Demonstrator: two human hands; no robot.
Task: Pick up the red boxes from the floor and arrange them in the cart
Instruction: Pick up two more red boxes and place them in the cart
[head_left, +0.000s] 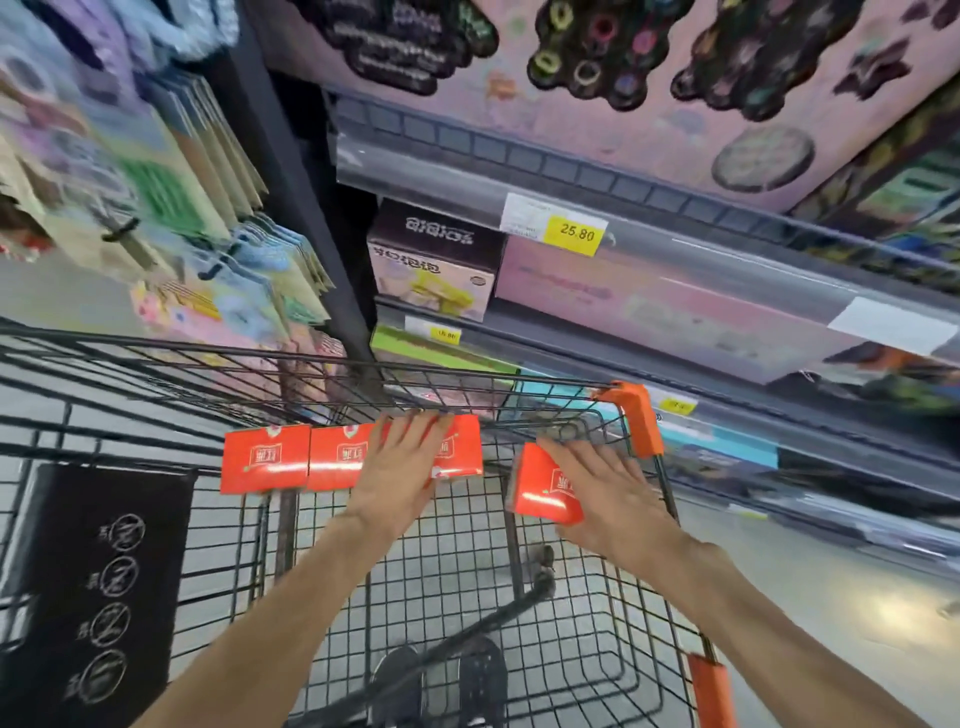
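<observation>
Three red boxes stand side by side along the far end of the black wire cart (613, 623): the left one (265, 460), the middle one (337, 457), and the right one (462, 449). My left hand (400, 467) lies flat with spread fingers across the middle and right boxes. Another red box (543, 491) is tilted near the cart's right side. My right hand (602, 488) rests over it, fingers spread, gripping its right edge.
Store shelves with boxed goods and a yellow 25.80 price tag (575, 234) rise beyond the cart. Hanging packets (182, 208) fill the left. A black sign panel (98, 587) covers the cart's left part. Orange corner guards (636, 415) mark the rim.
</observation>
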